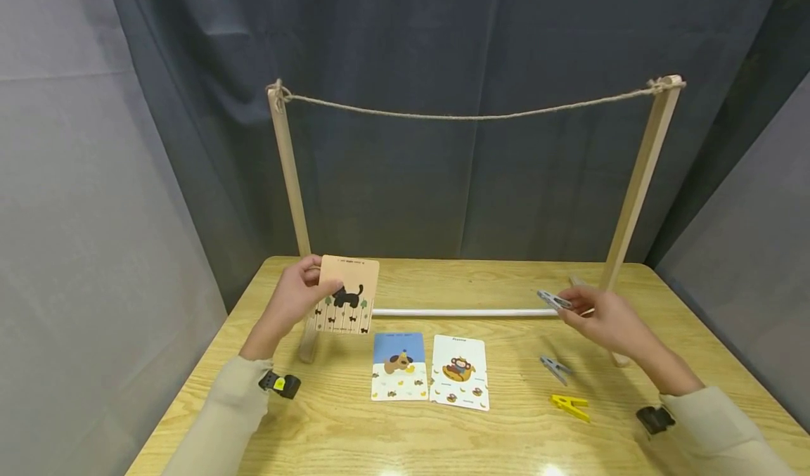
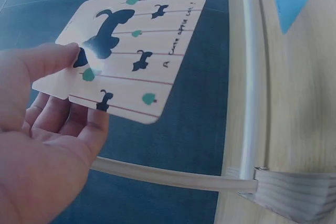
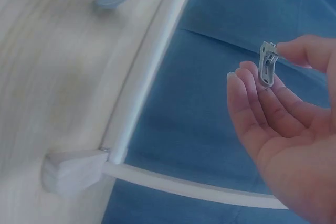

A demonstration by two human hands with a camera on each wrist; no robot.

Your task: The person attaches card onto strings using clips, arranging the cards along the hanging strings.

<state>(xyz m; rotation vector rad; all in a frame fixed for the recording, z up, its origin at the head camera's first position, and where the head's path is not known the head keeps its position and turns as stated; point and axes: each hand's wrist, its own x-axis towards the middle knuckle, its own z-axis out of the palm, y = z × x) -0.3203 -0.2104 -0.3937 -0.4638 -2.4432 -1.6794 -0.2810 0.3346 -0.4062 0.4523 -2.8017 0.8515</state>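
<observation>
My left hand (image 1: 296, 294) pinches a peach card (image 1: 348, 314) with a black cat on it, thumb on the printed face and fingers behind. In the left wrist view the same card (image 2: 152, 51) shows small cats, green shapes and striped lines. On the right, my right hand (image 1: 604, 319) holds a grey clothespin (image 1: 554, 300) between thumb and fingers, raised over the table. The right wrist view shows that clothespin (image 3: 268, 65) at the fingertips. Below this hand lie another grey clothespin (image 1: 555, 368) and a yellow clothespin (image 1: 571, 406).
A dog card (image 1: 399, 367) and a monkey card (image 1: 460, 372) lie side by side on the wooden table (image 1: 354, 437). Behind them runs a white rod (image 1: 465, 313). A twine line (image 1: 443, 117) sags between the left post (image 1: 291, 170) and right post (image 1: 639, 181).
</observation>
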